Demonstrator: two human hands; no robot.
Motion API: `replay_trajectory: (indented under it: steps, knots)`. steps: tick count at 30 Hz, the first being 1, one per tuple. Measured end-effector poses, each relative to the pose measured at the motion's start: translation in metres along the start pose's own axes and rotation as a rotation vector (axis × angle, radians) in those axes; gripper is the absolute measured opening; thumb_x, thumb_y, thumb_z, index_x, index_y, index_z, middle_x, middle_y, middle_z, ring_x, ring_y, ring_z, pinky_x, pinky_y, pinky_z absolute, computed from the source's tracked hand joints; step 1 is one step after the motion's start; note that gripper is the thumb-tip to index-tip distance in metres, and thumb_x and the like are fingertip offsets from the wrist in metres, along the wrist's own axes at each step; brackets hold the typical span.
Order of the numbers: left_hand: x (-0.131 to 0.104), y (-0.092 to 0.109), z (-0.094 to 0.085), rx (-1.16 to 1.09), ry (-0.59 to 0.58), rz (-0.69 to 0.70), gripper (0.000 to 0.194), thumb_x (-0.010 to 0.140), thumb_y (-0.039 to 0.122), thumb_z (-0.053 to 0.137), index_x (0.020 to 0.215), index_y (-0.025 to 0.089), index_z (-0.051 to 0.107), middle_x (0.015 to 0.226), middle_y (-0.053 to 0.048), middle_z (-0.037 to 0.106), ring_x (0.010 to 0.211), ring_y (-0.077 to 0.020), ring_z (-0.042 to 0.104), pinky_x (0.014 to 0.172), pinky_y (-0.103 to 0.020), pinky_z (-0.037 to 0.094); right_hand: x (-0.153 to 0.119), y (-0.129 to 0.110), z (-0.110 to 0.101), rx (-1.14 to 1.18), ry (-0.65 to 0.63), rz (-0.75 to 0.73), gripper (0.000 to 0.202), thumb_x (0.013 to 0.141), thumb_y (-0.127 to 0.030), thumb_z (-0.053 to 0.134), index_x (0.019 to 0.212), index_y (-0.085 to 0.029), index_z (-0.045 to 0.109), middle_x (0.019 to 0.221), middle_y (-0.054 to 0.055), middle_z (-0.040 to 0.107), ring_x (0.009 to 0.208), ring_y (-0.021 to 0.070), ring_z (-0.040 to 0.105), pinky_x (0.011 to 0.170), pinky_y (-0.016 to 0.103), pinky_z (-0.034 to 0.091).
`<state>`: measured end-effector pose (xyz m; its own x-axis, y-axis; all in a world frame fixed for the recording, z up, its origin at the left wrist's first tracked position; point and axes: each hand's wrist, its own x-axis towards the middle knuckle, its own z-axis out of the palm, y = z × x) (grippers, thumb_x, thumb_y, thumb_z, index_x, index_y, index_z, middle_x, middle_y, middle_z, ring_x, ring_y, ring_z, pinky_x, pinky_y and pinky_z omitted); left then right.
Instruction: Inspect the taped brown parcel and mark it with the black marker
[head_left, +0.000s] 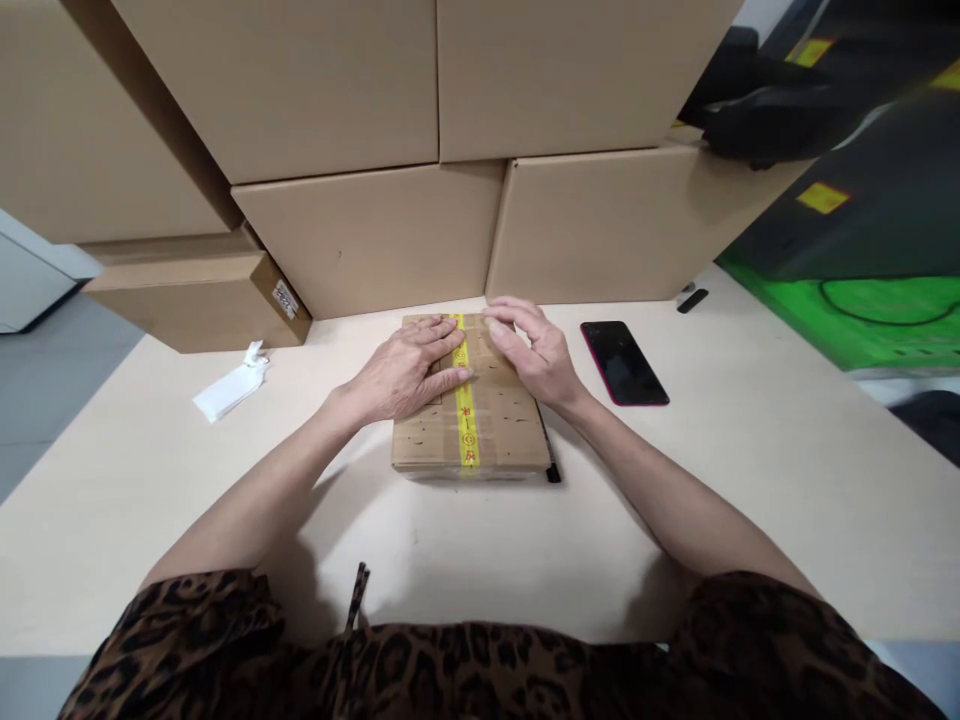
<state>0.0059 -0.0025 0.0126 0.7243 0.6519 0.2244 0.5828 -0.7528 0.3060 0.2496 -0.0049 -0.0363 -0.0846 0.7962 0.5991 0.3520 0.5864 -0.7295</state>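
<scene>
A small cardboard box (pixel 495 420) lies flat on the table before me, with a strip of yellow printed tape (pixel 468 430) running along its top. My left hand (pixel 409 370) rests on the box's left half, fingers stretched out and the thumb on the tape. On the far right part of the box is my right hand (pixel 532 350), fingers bent, its thumb and index finger near the far edge. Whether those fingers pinch anything is hidden. A thin black object (pixel 553 470) sticks out along the box's right side, mostly covered.
Large cardboard boxes (pixel 367 240) are stacked along the table's back. A smaller carton (pixel 187 300) stands at the left, with a crumpled white paper piece (pixel 232 388) before it. A phone (pixel 624 362) lies to the right, and a small black item (pixel 693 300) near the back edge.
</scene>
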Motion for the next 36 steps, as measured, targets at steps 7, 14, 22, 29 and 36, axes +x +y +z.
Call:
replay_trajectory:
  steps: [7,14,22,29,36]
  knots:
    - [-0.006,-0.003,0.005,-0.141,0.032,-0.048,0.060,0.111,0.056,0.060,0.153,0.015,0.071,0.170,-0.022,0.058,0.168,-0.0408,0.046,0.141,-0.070,0.028,-0.053,0.000,-0.024,0.239,-0.010,0.356,0.085,0.092,-0.084,0.072,0.161,-0.039,0.053,0.175,0.012,0.052,0.167,0.0385,0.045,0.131,0.068,0.045]
    - [-0.006,-0.014,0.016,-0.312,0.117,-0.046,0.055,0.109,0.063,0.059,0.145,0.026,0.078,0.166,-0.011,0.065,0.169,-0.0323,0.046,0.147,-0.062,0.014,-0.155,-0.028,-0.030,0.165,-0.379,0.405,0.141,0.089,-0.066,0.089,0.181,-0.042,-0.016,0.191,0.016,0.019,0.174,0.0394,0.032,0.136,0.071,0.036]
    - [-0.022,-0.028,0.010,-0.387,0.155,-0.132,0.086,0.100,0.085,0.055,0.161,0.026,0.064,0.178,-0.013,0.050,0.176,-0.0375,0.031,0.145,-0.066,0.016,-0.125,-0.033,0.000,-0.056,-0.176,0.042,0.107,0.104,-0.063,0.073,0.182,-0.048,0.002,0.191,0.008,0.020,0.176,0.0401,0.027,0.138,0.072,0.033]
    - [-0.036,-0.047,-0.018,-0.470,0.126,-0.168,0.112,0.092,0.099,0.050,0.175,0.024,0.046,0.187,-0.014,0.032,0.178,-0.0412,0.022,0.147,-0.058,0.012,-0.041,-0.052,0.007,-0.186,-0.184,-0.205,0.099,0.101,-0.077,0.068,0.181,-0.036,0.027,0.180,0.014,0.047,0.167,0.0406,0.046,0.136,0.068,0.041]
    - [-0.051,-0.072,-0.048,-0.730,0.015,-0.100,0.122,0.073,0.095,0.080,0.172,0.029,0.050,0.183,-0.015,0.043,0.172,-0.0450,0.035,0.139,-0.061,0.035,0.022,-0.086,0.025,-0.100,-0.173,-0.122,0.076,0.100,-0.085,0.062,0.156,-0.033,0.066,0.161,0.008,0.068,0.155,0.0407,0.061,0.132,0.069,0.046]
